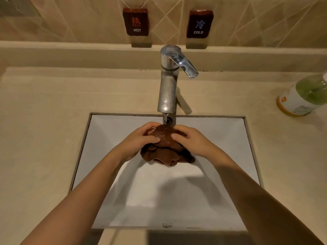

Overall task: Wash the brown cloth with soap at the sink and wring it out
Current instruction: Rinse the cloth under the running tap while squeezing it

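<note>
A wet brown cloth (166, 151) hangs bunched over the white sink basin (109, 131), directly under the spout of the chrome tap (168, 89). A thin stream of water falls onto its top. My left hand (141, 137) grips the cloth's left side with fingers curled over it. My right hand (189, 138) grips the right side in the same way. The lower folds of the cloth dangle below both hands.
A soap bottle (304, 96) with green liquid and an orange-edged label lies at the right on the beige counter (44, 121). The tap lever points to the right. HOT (136, 22) and COLD (199, 23) plaques hang on the tiled wall behind.
</note>
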`<state>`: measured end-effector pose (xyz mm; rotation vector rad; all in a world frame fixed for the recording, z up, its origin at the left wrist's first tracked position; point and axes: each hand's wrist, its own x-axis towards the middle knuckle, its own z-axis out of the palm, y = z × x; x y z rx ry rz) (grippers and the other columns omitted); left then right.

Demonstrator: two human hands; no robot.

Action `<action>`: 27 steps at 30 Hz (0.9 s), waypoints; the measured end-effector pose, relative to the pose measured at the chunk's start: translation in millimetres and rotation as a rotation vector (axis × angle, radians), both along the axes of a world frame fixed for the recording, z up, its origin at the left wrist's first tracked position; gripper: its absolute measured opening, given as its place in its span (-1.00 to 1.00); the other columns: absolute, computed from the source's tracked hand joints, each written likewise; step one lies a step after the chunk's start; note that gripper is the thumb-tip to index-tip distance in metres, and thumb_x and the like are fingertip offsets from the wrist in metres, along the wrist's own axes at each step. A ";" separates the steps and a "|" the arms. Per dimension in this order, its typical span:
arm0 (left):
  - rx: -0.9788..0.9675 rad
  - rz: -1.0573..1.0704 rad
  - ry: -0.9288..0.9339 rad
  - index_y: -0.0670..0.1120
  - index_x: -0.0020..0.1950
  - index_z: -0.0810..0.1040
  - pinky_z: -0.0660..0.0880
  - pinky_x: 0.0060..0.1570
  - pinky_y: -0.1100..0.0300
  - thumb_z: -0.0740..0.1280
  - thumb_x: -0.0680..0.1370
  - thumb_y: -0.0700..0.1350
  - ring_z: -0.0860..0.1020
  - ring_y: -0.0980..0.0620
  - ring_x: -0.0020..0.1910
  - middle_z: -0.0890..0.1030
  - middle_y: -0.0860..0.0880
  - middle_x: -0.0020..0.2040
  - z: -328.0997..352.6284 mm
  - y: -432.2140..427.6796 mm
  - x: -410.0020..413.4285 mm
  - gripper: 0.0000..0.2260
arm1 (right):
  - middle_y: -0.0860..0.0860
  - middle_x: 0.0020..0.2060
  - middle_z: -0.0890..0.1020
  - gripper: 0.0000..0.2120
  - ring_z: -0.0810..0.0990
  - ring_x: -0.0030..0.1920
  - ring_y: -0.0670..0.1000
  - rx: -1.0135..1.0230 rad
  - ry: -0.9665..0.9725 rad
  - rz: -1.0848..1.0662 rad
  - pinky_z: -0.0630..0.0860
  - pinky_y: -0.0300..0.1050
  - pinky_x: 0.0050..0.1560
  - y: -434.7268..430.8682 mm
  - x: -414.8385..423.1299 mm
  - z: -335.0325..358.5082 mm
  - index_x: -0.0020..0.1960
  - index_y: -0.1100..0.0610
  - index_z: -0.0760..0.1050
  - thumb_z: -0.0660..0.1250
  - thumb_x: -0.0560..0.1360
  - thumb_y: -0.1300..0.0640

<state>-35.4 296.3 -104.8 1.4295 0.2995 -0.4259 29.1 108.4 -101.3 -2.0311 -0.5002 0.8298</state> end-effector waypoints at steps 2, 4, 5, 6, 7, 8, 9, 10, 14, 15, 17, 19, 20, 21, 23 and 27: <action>0.254 -0.047 0.000 0.05 0.15 0.54 0.56 -0.01 0.23 0.42 0.47 -0.11 0.60 0.01 0.01 0.63 -0.01 0.03 -2.5 6.5 -1.3 -0.73 | 0.02 -0.01 0.62 -0.79 0.58 0.02 0.03 -0.036 -0.082 -0.013 0.51 -0.09 0.07 -2.6 3.9 -12.1 0.11 0.08 0.54 0.28 0.53 0.03; 0.533 -0.133 -0.015 0.06 0.10 0.56 0.53 -0.05 0.29 0.41 0.48 -0.01 0.59 0.07 -0.03 0.62 0.05 -0.01 -5.8 9.8 0.9 -0.78 | 0.03 -0.07 0.62 -0.81 0.58 -0.02 0.04 -0.039 -0.164 -0.059 0.51 -0.04 0.05 -5.2 7.9 -22.4 0.04 0.10 0.55 0.30 0.52 0.02; 0.649 -0.154 -0.031 0.04 0.07 0.56 0.52 -0.05 0.27 0.41 0.46 0.05 0.58 0.09 -0.05 0.62 0.07 -0.03 -8.1 10.1 3.5 -0.78 | 0.04 -0.07 0.62 -0.81 0.57 -0.03 0.05 -0.040 -0.215 -0.086 0.51 0.00 0.05 -5.6 10.1 -26.4 0.03 0.11 0.55 0.30 0.51 0.02; 0.731 -0.148 -0.046 0.01 0.03 0.56 0.50 -0.05 0.23 0.41 0.46 0.09 0.57 0.10 -0.07 0.61 0.06 -0.06 -10.9 9.1 6.9 -0.77 | 0.06 -0.06 0.62 -0.81 0.57 -0.04 0.06 -0.041 -0.268 -0.114 0.50 0.01 0.04 -4.6 11.8 -28.7 0.03 0.12 0.54 0.30 0.52 0.02; 0.779 -0.123 -0.055 -0.03 0.01 0.56 0.49 -0.05 0.20 0.40 0.46 0.12 0.56 0.10 -0.09 0.61 0.04 -0.08 -13.6 7.4 10.1 -0.74 | 0.07 -0.07 0.62 -0.81 0.56 -0.05 0.06 -0.038 -0.314 -0.146 0.50 0.02 0.01 -1.8 11.6 -29.1 0.02 0.12 0.53 0.29 0.52 0.02; 0.773 -0.072 -0.046 -0.07 0.00 0.55 0.49 -0.03 0.16 0.37 0.47 0.15 0.57 0.06 -0.08 0.61 -0.01 -0.08 -16.4 5.3 13.1 -0.69 | 0.06 -0.08 0.61 -0.83 0.56 -0.07 0.06 -0.023 -0.350 -0.178 0.50 0.00 -0.03 2.9 9.2 -28.4 0.01 0.12 0.51 0.28 0.52 0.03; 0.693 0.031 -0.017 -0.12 0.01 0.54 0.51 0.02 0.09 0.32 0.48 0.19 0.59 -0.01 -0.06 0.62 -0.07 -0.07 -17.1 2.0 15.6 -0.63 | 0.04 -0.10 0.60 -0.84 0.56 -0.09 0.04 -0.002 -0.368 -0.204 0.50 -0.04 -0.07 9.6 3.7 -24.9 0.00 0.10 0.48 0.27 0.53 0.02; 0.549 0.174 0.033 -0.16 0.02 0.55 0.53 0.08 0.01 0.27 0.51 0.22 0.60 -0.08 -0.03 0.64 -0.14 -0.05 -16.1 -3.1 18.2 -0.57 | 0.01 -0.11 0.60 -0.84 0.56 -0.11 0.00 0.032 -0.365 -0.225 0.50 -0.10 -0.10 18.0 -4.3 -20.6 0.01 0.07 0.46 0.25 0.54 0.00; 0.158 0.516 0.162 -0.17 -0.06 0.62 0.57 -0.07 0.12 0.11 0.61 0.14 0.65 -0.03 -0.13 0.69 -0.13 -0.17 -10.2 -37.9 25.2 -0.55 | 0.01 -0.19 0.61 -0.74 0.60 -0.15 -0.01 0.059 -0.195 -0.375 0.53 -0.11 -0.06 55.3 -29.6 -9.5 -0.05 0.06 0.46 0.10 0.59 -0.07; 0.135 0.530 0.155 -0.15 -0.09 0.62 0.56 -0.12 0.15 0.10 0.62 0.11 0.65 0.01 -0.18 0.68 -0.10 -0.21 -8.7 -47.6 23.9 -0.57 | 0.02 -0.23 0.60 -0.73 0.60 -0.17 0.02 0.045 -0.166 -0.464 0.54 -0.06 -0.07 59.2 -24.1 -11.0 -0.10 0.08 0.46 0.09 0.59 -0.05; 0.154 0.524 0.112 -0.19 -0.06 0.62 0.54 -0.13 0.15 0.11 0.63 0.06 0.62 0.04 -0.21 0.68 -0.11 -0.20 -9.6 -59.9 19.9 -0.60 | 0.06 -0.24 0.61 -0.75 0.60 -0.18 0.08 0.038 -0.136 -0.561 0.57 0.05 -0.06 58.4 -8.5 -13.1 -0.14 0.10 0.47 0.11 0.58 0.01; 0.212 0.513 0.088 -0.16 -0.09 0.62 0.52 -0.17 0.18 0.13 0.63 0.03 0.59 0.07 -0.25 0.66 -0.08 -0.23 -8.3 -55.7 19.8 -0.64 | 0.12 -0.20 0.62 -0.75 0.60 -0.16 0.12 0.023 -0.140 -0.511 0.57 0.12 -0.02 55.9 -9.0 -11.2 -0.12 0.14 0.48 0.10 0.59 0.05; 0.215 0.522 0.096 -0.14 -0.11 0.61 0.51 -0.19 0.19 0.15 0.62 0.03 0.59 0.07 -0.27 0.65 -0.06 -0.27 -8.1 -49.8 22.1 -0.66 | 0.15 -0.18 0.62 -0.73 0.60 -0.15 0.14 0.008 -0.159 -0.440 0.56 0.11 -0.02 56.3 -15.3 -9.3 -0.10 0.18 0.49 0.09 0.60 0.07; 0.183 0.554 0.112 -0.15 -0.13 0.59 0.50 -0.20 0.19 0.17 0.62 0.04 0.58 0.06 -0.28 0.63 -0.06 -0.29 -7.0 -44.8 25.2 -0.67 | 0.19 -0.17 0.62 -0.71 0.59 -0.14 0.16 0.024 -0.207 -0.370 0.54 0.10 -0.03 57.8 -24.0 -9.3 -0.06 0.21 0.50 0.07 0.61 0.09; 0.091 0.615 0.134 -0.15 -0.15 0.56 0.48 -0.23 0.18 0.19 0.61 0.03 0.56 0.05 -0.30 0.59 -0.05 -0.34 -4.6 -42.3 30.5 -0.69 | 0.19 -0.18 0.60 -0.70 0.54 -0.18 0.15 0.046 -0.286 -0.311 0.49 0.04 -0.10 60.4 -35.0 -4.9 -0.03 0.25 0.50 0.06 0.61 0.10; 0.050 0.574 0.112 -0.13 -0.12 0.54 0.45 -0.33 0.23 0.21 0.59 -0.06 0.52 0.06 -0.33 0.56 -0.06 -0.34 0.7 -57.2 23.7 -0.80 | -0.07 -0.38 0.50 -0.74 0.51 -0.32 -0.03 -0.034 -0.189 -0.477 0.37 -0.18 -0.31 62.3 -0.6 -7.8 -0.34 -0.02 0.36 0.22 0.53 0.12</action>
